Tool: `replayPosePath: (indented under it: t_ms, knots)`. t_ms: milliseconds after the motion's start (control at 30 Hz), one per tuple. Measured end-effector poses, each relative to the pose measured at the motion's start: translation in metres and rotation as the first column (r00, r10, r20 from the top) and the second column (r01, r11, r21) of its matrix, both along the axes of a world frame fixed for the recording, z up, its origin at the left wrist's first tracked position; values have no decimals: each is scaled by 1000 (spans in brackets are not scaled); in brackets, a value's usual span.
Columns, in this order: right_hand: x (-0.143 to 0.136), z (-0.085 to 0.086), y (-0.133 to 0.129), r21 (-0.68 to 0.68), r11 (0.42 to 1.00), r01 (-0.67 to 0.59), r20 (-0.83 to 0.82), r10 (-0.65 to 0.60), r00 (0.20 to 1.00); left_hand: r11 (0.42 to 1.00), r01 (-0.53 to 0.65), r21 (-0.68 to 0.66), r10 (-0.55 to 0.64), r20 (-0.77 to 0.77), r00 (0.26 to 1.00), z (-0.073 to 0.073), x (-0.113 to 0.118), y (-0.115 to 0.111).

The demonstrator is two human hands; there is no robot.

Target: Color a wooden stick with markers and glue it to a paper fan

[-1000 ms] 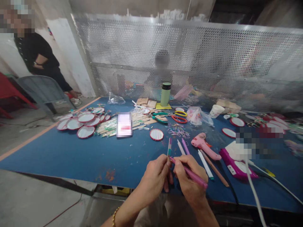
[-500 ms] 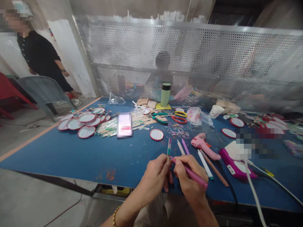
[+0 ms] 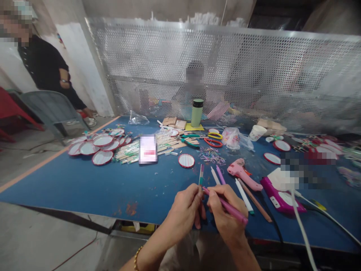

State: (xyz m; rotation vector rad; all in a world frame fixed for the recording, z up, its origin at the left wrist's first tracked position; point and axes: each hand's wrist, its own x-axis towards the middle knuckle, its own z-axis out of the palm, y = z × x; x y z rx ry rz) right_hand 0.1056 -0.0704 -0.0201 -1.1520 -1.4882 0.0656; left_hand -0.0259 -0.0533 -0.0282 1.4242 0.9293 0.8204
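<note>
Near the front edge of the blue table, my left hand point(image 3: 186, 203) pinches a thin flat wooden stick point(image 3: 201, 176), held upright and coloured in purple, pale and green bands. My right hand point(image 3: 229, 210) is closed around a pink marker pen point(image 3: 229, 207) in a writing grip. The marker's tip meets the stick just above my left fingertips; the exact contact is hard to see. Just beyond my hands lie a white marker point(image 3: 216, 175) and a purple marker point(image 3: 221, 175). A white marker with a green tip point(image 3: 244, 196) and a brown marker point(image 3: 255, 200) rest to the right.
A pink glue gun point(image 3: 244, 175) and a magenta power strip point(image 3: 282, 197) with cables sit on the right. Round red-rimmed discs point(image 3: 103, 158), bundled sticks point(image 3: 126, 154), a phone point(image 3: 148, 149), pliers point(image 3: 190, 142) and a green bottle point(image 3: 197, 114) stand farther back. A person point(image 3: 46, 64) stands at left.
My hands, the stick and the marker hold almost the same position. The person at left has leaned and shifted an arm slightly.
</note>
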Motion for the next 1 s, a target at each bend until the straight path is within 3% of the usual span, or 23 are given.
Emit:
replayPosePath:
  t_ms: [1000]
  knots:
    - [-1, 0, -1, -25, 1000, 13, -13, -13, 1000, 1000, 5, -26, -4, 49, 999, 1, 0, -2]
